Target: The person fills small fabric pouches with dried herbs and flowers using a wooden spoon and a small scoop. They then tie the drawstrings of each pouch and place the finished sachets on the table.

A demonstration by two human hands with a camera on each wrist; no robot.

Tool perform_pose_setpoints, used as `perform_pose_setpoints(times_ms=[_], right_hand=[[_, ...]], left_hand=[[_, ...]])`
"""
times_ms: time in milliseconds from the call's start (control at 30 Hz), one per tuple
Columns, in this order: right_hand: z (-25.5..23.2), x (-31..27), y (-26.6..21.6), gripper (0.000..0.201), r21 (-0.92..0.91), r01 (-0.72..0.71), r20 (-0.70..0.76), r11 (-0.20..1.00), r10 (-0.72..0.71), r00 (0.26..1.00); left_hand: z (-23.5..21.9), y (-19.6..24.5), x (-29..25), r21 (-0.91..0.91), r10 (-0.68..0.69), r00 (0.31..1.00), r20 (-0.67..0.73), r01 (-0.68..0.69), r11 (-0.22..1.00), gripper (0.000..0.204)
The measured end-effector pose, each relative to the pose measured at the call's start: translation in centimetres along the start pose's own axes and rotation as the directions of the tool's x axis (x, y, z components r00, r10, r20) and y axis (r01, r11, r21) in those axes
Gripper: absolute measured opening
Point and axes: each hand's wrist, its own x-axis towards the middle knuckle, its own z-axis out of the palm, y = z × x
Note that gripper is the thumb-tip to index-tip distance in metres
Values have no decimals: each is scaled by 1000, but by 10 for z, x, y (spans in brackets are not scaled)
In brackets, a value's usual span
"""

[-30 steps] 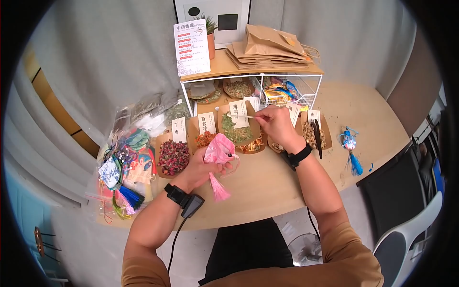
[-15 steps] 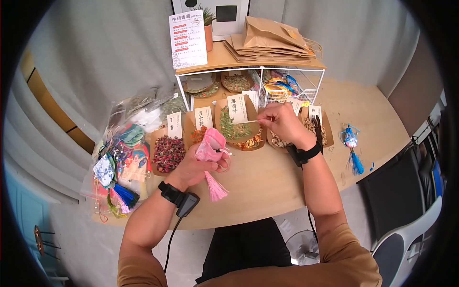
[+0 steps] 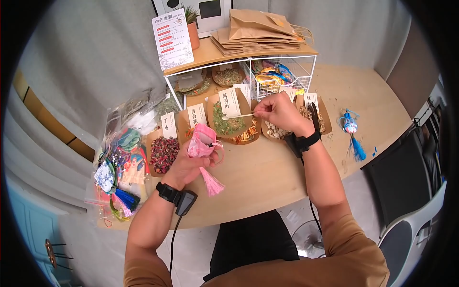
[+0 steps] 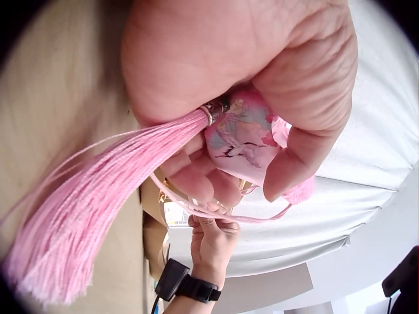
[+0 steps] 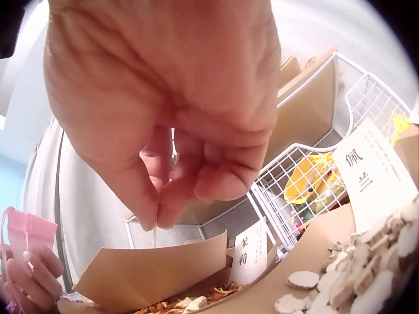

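Note:
My left hand grips a pink fabric sachet with its mouth upward. A pink tassel hangs below the fingers, and a pink cord loops beside the pouch. Thumb and fingertips of my right hand pinch the end of a thin, pale, small spoon. Its far end reaches over the green dried leaves in a brown paper tray, by a white label card. In the right wrist view, only a short bit of handle shows below the fingertips.
Dried rosebuds lie left of the sachet, and sliced pale roots right of the leaves. Behind stands a white-framed shelf with paper bags. Bagged sachets cover the left; a blue tasselled sachet lies right.
My right hand drew the spoon toward the leaf tray's right side, then moved it back left over the leaves. The left hand keeps hold of the sachet. The head view has shifted slightly.

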Motion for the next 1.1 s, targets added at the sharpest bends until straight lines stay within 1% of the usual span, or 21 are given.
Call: perform_pose_setpoints(times_ms=[167, 300, 400, 467, 667, 767, 867, 1100], right_hand=[[0, 0, 6, 2, 39, -52, 47, 998, 51, 998], [0, 0, 7, 1, 140, -145, 95, 979, 132, 987], [2, 0, 11, 2, 210, -217, 142, 953, 189, 972], [3, 1, 13, 3, 247, -253, 166, 936, 217, 962], [9, 3, 14, 4, 330, -324, 184, 887, 276, 943], [9, 4, 11, 6, 343, -385, 209, 857, 330, 920], [15, 5, 16, 6, 351, -385, 182, 853, 342, 922], [14, 5, 21, 5, 452, -433, 205, 780, 382, 901]], left_hand=[[-1, 1, 0, -11, -6, 1000, 23, 6, 1000, 54], [-3, 1, 0, -77, 2, 999, 51, 2, 997, 53], [-2, 0, 0, -45, 20, 999, 51, -18, 999, 52], [-4, 0, 0, -55, 9, 998, 63, -6, 998, 51], [-2, 1, -1, -54, 10, 999, 50, -8, 999, 51], [-2, 0, 0, -55, 15, 999, 49, -13, 998, 51], [-4, -1, 1, -53, 8, 999, 37, -6, 999, 54], [0, 1, -1, -54, 6, 1000, 9, -6, 999, 56]])
